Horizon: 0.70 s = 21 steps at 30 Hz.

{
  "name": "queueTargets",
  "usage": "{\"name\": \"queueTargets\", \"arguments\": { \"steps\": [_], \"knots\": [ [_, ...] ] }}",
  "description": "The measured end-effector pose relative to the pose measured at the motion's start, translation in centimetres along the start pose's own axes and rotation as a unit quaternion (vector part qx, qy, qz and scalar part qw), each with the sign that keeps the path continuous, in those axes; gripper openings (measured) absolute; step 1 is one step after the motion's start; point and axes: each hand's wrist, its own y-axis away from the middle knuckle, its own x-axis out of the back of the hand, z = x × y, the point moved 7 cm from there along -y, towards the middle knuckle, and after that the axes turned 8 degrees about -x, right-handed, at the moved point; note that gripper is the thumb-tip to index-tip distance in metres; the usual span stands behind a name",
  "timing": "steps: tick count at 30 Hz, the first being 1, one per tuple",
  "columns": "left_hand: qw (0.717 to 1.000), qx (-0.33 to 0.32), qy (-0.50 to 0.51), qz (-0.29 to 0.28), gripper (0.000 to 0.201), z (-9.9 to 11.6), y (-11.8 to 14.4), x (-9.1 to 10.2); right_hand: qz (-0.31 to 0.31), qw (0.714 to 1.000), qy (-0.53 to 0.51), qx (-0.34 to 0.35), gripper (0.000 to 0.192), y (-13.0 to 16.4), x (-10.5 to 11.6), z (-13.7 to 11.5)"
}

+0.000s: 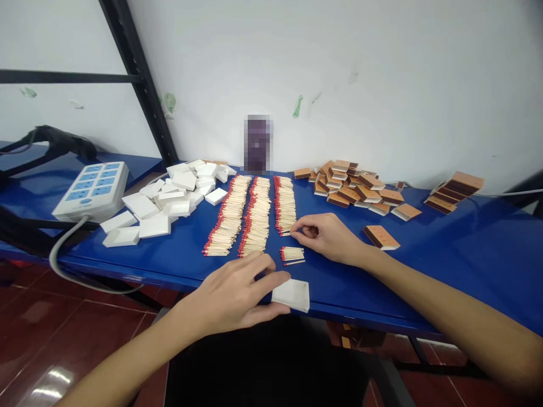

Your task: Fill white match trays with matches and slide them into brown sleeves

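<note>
Here, three long rows of matches (257, 215) lie on the blue table (466, 254), one small bundle (292, 255) below them. The left hand (235, 294) pinches one white tray (292, 294) at the table's edge; the right hand (324, 236), fingers curled, seemingly nips matches beside the third row.

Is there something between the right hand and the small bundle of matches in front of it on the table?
Nothing visible. The right hand rests at the near end of the rightmost match row, and the small bundle of matches lies just beside it on bare blue table. The left hand holds the white tray nearer the edge.
</note>
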Motion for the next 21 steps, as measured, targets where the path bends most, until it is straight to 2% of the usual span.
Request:
{"name": "queueTargets", "arguments": {
  "steps": [6,15,18,21],
  "knots": [
    [0.998,-0.062,0.0,-0.033,0.04,0.71,-0.25,-0.13,-0.037,0.997,-0.042,-0.051,0.015,-0.01,-0.24,0.26],
    [0.998,-0.042,-0.001,-0.048,0.04,0.63,-0.47,-0.19,-0.093,0.992,-0.061,-0.059,0.016,0.41,-0.18,-0.61],
    [0.998,-0.031,0.003,-0.051,0.039,0.49,-0.46,-0.2,-0.08,0.993,-0.07,-0.047,0.018,0.5,-0.04,-0.57],
    [0.999,-0.025,0.004,-0.047,0.039,0.37,-0.38,-0.24,-0.028,0.998,-0.048,-0.024,0.015,0.34,0.23,-0.29]
  ]
}}
